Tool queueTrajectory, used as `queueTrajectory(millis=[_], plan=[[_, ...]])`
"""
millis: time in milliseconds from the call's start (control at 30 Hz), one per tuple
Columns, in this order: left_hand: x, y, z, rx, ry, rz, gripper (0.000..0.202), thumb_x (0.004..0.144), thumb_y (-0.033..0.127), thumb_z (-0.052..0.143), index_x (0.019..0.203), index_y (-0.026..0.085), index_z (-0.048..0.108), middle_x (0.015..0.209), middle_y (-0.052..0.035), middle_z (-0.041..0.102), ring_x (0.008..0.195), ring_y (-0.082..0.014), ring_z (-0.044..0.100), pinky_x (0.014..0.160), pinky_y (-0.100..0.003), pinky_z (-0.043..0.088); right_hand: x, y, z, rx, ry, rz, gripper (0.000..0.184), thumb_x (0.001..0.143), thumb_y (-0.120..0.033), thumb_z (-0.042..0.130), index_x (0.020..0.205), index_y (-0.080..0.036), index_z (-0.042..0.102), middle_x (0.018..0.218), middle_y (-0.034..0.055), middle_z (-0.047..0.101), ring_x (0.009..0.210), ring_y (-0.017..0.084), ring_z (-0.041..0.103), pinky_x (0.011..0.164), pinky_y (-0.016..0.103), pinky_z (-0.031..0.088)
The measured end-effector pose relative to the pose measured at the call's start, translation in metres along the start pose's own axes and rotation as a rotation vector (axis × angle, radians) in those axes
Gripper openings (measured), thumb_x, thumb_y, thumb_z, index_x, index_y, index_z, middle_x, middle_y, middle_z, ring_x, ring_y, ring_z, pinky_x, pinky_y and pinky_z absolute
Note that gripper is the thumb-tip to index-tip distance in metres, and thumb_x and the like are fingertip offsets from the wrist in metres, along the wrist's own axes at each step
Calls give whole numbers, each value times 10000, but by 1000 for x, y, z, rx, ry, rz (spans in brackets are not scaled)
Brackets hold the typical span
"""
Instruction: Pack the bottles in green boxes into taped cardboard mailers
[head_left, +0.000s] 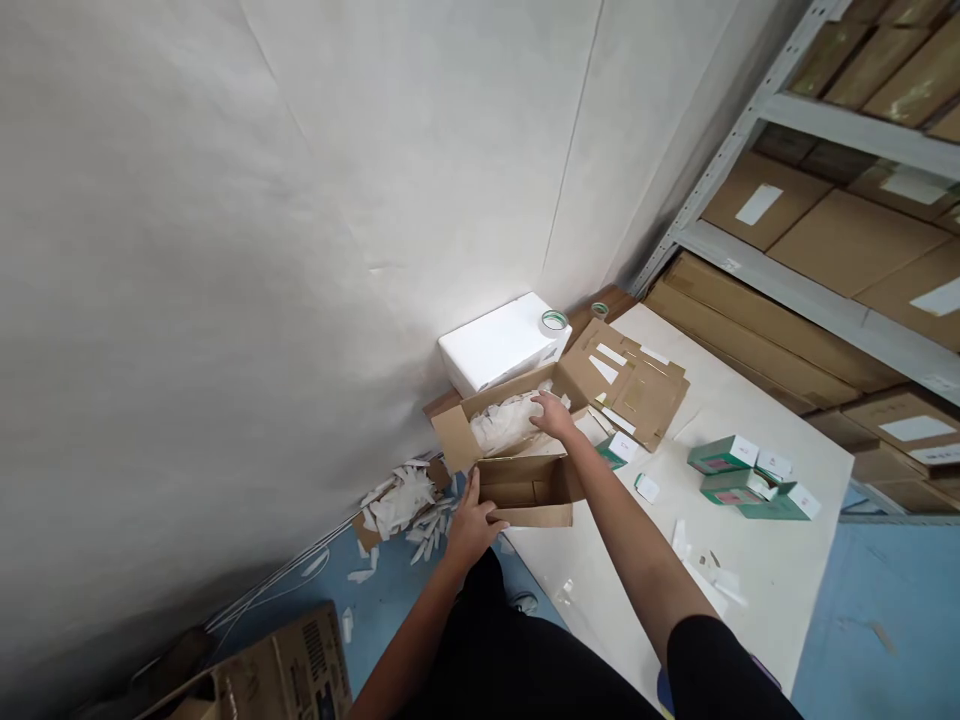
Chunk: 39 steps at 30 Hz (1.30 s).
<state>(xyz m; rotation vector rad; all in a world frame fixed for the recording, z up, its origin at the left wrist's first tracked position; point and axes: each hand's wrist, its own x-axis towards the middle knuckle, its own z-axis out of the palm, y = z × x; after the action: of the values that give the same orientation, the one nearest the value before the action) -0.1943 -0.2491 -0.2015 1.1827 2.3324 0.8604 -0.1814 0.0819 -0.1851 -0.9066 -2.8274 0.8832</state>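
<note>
Head view: left hand (471,525) clamped on left corner of near box (536,516), open-topped, at table (784,585) edge. Right hand (553,416) over padding (504,424) in far box (454,437), just beyond; finger closure cannot be told. Padding probably light, soft, easily torn; gather loosely from beneath. Near box probably light, fairly stiff; grip walls, since flaps may bend.

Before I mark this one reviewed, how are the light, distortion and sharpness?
Head view: wall bright beside the white box, darker toward the lower left; head view: shelving slants steeply, perhaps from camera tilt and a wide lens; head view: left hand and right hand outlines distinct, green boxes' print unreadable.
</note>
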Motion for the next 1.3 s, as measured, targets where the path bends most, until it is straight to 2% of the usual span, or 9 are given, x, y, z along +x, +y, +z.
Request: queueTrajectory(millis=[167, 300, 367, 533, 633, 767, 1000, 1167, 1300], plan=[[-1, -1, -2, -35, -35, -19, 138, 687, 211, 864, 744, 207, 738, 1711, -32, 276, 1583, -351, 229, 1259, -501, 337, 48, -5, 18, -163, -310, -9, 674, 683, -127, 854, 1329, -236, 698, 1508, 107, 573, 1299, 311, 615, 1080, 343, 477], [-3, -3, -4, -45, -53, -16, 131, 690, 201, 864, 739, 196, 743, 1736, -35, 178, 1579, -359, 239, 1258, -504, 335, 61, -9, 39, -250, -459, 41, 1048, 560, -93, 927, 1515, -259, 528, 1578, 150, 487, 1234, 300, 648, 981, 305, 505], [-5, -3, -4, -44, -53, -13, 131, 692, 208, 867, 744, 194, 748, 1739, -34, 156, 1580, -365, 231, 1258, -506, 336, 61, -11, 48, -293, -502, 71, 1102, 546, -54, 919, 1544, -233, 489, 1505, 173, 558, 1177, 280, 671, 938, 287, 504], [-10, -3, 1, -27, -41, -7, 144, 686, 219, 877, 750, 199, 749, 1737, -31, 158, 1582, -373, 217, 1245, -516, 360, 50, -12, 55, -362, -528, 107, 505, 674, -38, 814, 1169, -120, 754, 1096, 136, 754, 944, 217, 703, 845, 278, 516], [-15, -3, 6, -13, -15, 7, 134, 684, 209, 872, 742, 199, 751, 1733, -37, 181, 1583, -364, 217, 1246, -511, 363, 39, -14, 50, -373, -513, 115, 248, 716, -73, 802, 961, -104, 776, 910, 106, 751, 848, 198, 692, 821, 279, 522], [-22, -4, 11, 3, 14, 3, 121, 687, 201, 855, 749, 194, 751, 1729, -43, 208, 1592, -360, 187, 1256, -514, 343, 24, -22, 32, -363, -383, 44, 141, 831, -93, 712, 951, -96, 785, 969, 134, 762, 910, 203, 683, 838, 263, 480], [-35, 10, 12, -9, 19, 36, 114, 714, 219, 830, 768, 178, 739, 1745, -43, 129, 1593, -383, 159, 1265, -543, 302, -22, -28, -22, -263, -46, -32, 262, 998, -290, 555, 1060, -202, 793, 1162, 120, 738, 1082, 251, 652, 889, 285, 457], [-41, 37, 21, 27, 18, 82, 131, 730, 254, 856, 741, 206, 735, 1722, -16, 242, 1589, -383, 183, 1261, -545, 320, -88, -18, -65, -67, 224, -66, 233, 991, -294, 557, 1025, -231, 779, 1057, 80, 733, 999, 234, 650, 874, 296, 468], [-42, 61, 34, 52, -3, 129, 181, 737, 344, 863, 774, 206, 752, 1723, -20, 248, 1586, -372, 209, 1276, -522, 309, -163, 0, -90, 59, 381, -29, 220, 977, -304, 561, 968, -233, 769, 991, 68, 715, 924, 225, 649, 847, 300, 475]])
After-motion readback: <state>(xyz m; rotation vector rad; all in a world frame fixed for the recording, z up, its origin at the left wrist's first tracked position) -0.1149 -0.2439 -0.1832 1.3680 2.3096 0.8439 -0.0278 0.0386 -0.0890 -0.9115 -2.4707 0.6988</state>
